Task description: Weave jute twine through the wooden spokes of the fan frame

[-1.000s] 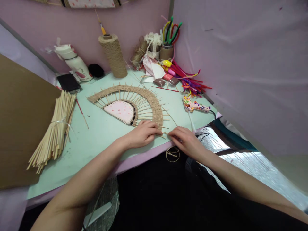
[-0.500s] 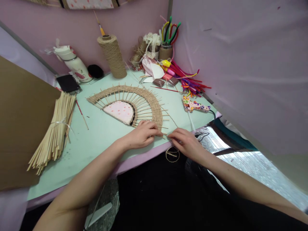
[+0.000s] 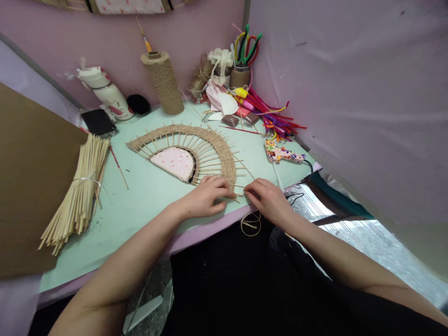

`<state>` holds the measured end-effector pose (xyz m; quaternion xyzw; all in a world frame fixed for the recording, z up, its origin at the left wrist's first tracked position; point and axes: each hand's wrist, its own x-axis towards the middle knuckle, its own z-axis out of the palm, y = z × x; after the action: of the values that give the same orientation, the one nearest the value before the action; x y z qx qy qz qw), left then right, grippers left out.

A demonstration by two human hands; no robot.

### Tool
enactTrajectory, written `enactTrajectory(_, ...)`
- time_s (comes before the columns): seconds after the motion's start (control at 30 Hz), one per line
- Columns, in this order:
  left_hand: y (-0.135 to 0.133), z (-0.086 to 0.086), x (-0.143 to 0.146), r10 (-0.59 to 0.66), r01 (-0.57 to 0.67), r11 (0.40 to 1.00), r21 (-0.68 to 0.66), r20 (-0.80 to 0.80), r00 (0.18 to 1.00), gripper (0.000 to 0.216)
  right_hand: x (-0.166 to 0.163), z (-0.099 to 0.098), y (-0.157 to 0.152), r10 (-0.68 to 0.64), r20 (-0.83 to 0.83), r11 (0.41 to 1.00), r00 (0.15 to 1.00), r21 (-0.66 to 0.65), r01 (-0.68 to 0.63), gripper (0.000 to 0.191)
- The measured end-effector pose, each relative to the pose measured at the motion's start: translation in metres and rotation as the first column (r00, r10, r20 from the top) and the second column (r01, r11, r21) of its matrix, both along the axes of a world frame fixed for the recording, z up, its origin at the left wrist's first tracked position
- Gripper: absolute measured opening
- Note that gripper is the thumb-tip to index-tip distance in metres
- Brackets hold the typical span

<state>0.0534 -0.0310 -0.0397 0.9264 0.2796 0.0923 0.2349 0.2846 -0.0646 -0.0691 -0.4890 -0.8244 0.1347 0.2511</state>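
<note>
A half-round woven fan (image 3: 227, 161) of thin sticks and jute twine lies on the pale green tabletop (image 3: 147, 224). At its centre is a pink, spotted half-round fabric panel (image 3: 173, 163) edged with black braid. Over the fan's near right end rests my left hand (image 3: 206, 197), fingers spread and thumb apart from the index finger. Just right of the stick ends, my right hand (image 3: 269, 200) is closed in a pinch on jute twine, mostly hidden by the fingers. A loop of twine (image 3: 251, 225) hangs below it past the table edge.
A tied bundle of sticks (image 3: 79, 191) lies left beside a brown board (image 3: 31, 182). Behind stand a white bottle (image 3: 108, 95) and a twine spool (image 3: 164, 84). A patterned glue gun (image 3: 285, 153), coloured pipe cleaners (image 3: 280, 114) and a cup of pliers (image 3: 241, 74) are at right.
My right hand has shifted slightly away from me, toward the back of the table, and still pinches. My left hand stays on the fan, its thumb a little farther from the index finger.
</note>
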Motion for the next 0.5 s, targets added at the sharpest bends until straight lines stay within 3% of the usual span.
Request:
enactTrajectory(0.33, -0.003, 0.000, -0.003, -0.047, 0.047, 0.999, 0.017, -0.013, 0.999, 0.032, -0.014, -0.004, 0.018, 0.073, 0.095, 0.968, 0.993, 0.234, -0.093, 0.019)
enactTrajectory(0.5, -0.005, 0.004, -0.006, -0.056, 0.056, 0.998, -0.019, 0.041, 0.998, 0.037, -0.018, -0.007, 0.020, 0.055, 0.021, 0.969, 0.998, 0.241, -0.059, 0.020)
